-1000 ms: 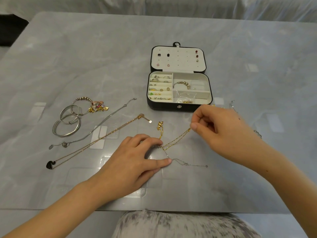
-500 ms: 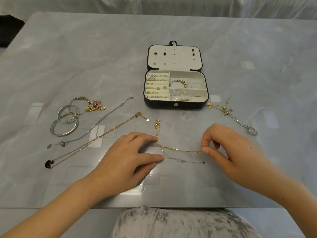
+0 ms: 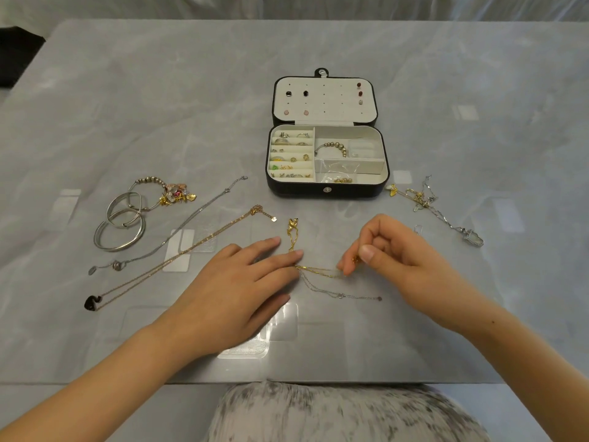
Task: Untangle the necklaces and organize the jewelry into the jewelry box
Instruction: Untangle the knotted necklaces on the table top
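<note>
jewelry box point(image 3: 325, 190): surface point(image 3: 159, 90) centre, rear | bangles point(image 3: 114, 248): far left | two laid-out chains point(image 3: 223, 229): between bangles and centre | tangled necklaces point(image 3: 420, 199): right of box

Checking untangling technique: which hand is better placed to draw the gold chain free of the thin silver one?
Probably the right hand: it pinches the gold chain, while the left hand lies flat, fingertips pressing where the silver chain meets it, a good anchor.

Head-worn camera looks forward and steeply down, close over the table point(image 3: 127, 90).
</note>
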Tool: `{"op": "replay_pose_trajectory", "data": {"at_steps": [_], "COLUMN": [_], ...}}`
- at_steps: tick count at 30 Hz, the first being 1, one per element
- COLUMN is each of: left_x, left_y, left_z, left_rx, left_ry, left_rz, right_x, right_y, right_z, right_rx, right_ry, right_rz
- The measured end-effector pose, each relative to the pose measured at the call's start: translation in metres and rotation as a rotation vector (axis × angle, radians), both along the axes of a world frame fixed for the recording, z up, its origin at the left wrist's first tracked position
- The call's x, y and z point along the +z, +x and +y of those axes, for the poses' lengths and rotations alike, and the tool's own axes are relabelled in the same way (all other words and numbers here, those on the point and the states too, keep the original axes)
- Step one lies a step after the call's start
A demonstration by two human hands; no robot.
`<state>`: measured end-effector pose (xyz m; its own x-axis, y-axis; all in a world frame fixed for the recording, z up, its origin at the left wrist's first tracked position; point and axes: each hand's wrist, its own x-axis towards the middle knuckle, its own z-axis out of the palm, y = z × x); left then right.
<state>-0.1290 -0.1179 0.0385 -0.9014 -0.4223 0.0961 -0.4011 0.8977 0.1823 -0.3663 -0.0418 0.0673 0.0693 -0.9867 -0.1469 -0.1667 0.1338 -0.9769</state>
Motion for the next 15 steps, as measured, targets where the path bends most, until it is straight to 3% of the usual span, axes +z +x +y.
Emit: {"op": "replay_pose_trajectory", "data": {"at_steps": [5,15], "left_x": [-0.001,0.000], "left_y": [0.004,0.004], "left_z": [-0.001,0.000], "left_rx": [-0.019,0.001], "left_ry": [-0.042,-0.056], "left_rz": [-0.034,-0.057], "right_x": [0.000,-0.002], "right_y": [0.002,0.005], "right_z": [-0.013,-0.034], "right_rx": [-0.064,-0.161], "right_ry": [0.015,-0.029], "right_rz": [-0.118,0.031]}}
